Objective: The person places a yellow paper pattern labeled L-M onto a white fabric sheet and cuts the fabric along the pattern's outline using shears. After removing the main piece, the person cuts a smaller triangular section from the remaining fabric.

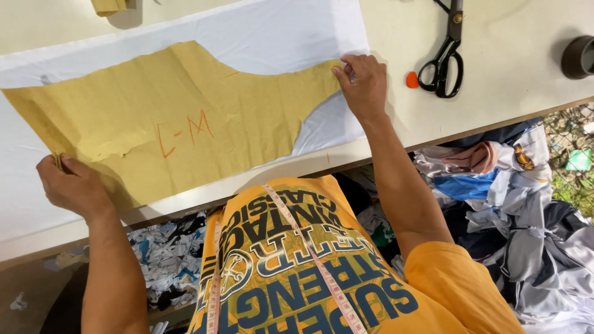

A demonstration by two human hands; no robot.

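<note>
I count 1 brown paper pattern (185, 117), 1 sheet of white fabric (260, 37) and 2 hands on the table. I also see 1 pair of black scissors (443, 55), 1 orange chalk piece (412, 80) and 1 measuring tape (315, 260).

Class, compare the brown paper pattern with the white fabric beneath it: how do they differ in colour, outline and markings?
The paper pattern is tan and creased; the white fabric is smooth. The paper pattern has curved cut edges and red handwritten marks; the white fabric has a straight right edge and looks unmarked. The left hand and right hand press on the pattern's ends. Both lie flat on the table.

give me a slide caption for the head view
Both hands, left and right, press a brown paper pattern onto white fabric; scissors nearby.
</note>
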